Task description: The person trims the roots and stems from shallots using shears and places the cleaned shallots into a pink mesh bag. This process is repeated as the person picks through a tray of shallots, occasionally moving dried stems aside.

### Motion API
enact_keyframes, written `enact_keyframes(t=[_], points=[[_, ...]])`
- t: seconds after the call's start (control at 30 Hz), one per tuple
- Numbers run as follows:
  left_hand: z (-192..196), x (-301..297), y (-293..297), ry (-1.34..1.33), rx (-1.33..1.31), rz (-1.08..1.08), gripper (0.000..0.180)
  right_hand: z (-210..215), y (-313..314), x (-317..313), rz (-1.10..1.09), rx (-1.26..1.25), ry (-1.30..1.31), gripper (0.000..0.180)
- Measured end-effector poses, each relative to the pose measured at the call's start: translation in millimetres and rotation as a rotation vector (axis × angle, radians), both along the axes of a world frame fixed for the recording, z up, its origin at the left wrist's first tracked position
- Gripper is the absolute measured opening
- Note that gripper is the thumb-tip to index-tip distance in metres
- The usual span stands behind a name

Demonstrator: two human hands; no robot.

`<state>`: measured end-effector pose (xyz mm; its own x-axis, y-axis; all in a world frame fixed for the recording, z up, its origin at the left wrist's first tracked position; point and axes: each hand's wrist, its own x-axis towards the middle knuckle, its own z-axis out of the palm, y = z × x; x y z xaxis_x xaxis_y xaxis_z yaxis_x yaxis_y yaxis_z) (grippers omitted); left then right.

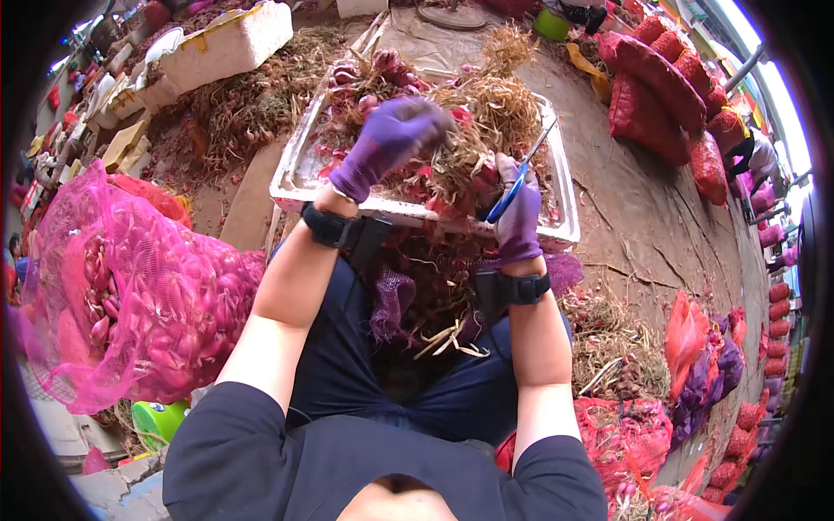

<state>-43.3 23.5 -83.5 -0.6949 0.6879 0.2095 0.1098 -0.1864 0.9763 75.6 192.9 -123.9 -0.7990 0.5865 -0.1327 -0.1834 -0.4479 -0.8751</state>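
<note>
My left hand (393, 143), in a purple glove, hovers over a white foam tray (291, 178). Its curled fingers are smeared by motion, so I cannot tell whether they hold anything. In my right hand (519, 221), also gloved in purple, are what look like blue-handled scissors (504, 201), with the thin blade pointing up and away. A bunch of shallots (484, 178) with dry stalks lies just left of the right hand. More shallots (391, 69) and a heap of straw-coloured stalks (499, 104) fill the tray's far part.
A pink mesh bag of shallots (182, 304) bulges at my left. Stalk trimmings (612, 334) and a red mesh bag (621, 434) lie at my right. A foam box (228, 50) stands far left; filled red sacks (656, 95) are piled far right.
</note>
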Motion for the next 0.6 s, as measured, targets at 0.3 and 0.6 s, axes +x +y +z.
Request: enact_keyframes(t=[0.3,0.6], points=[[-38.9,20.6,25.8,-0.073,-0.185,-0.459,0.035,16.2,-15.8,4.4,0.016,0.35,-0.002,0.018],[-64.9,-3.3,16.1,0.38,-0.199,-0.042,0.047,1.3,-35.9,3.2,0.079,0.589,-0.103,0.022]])
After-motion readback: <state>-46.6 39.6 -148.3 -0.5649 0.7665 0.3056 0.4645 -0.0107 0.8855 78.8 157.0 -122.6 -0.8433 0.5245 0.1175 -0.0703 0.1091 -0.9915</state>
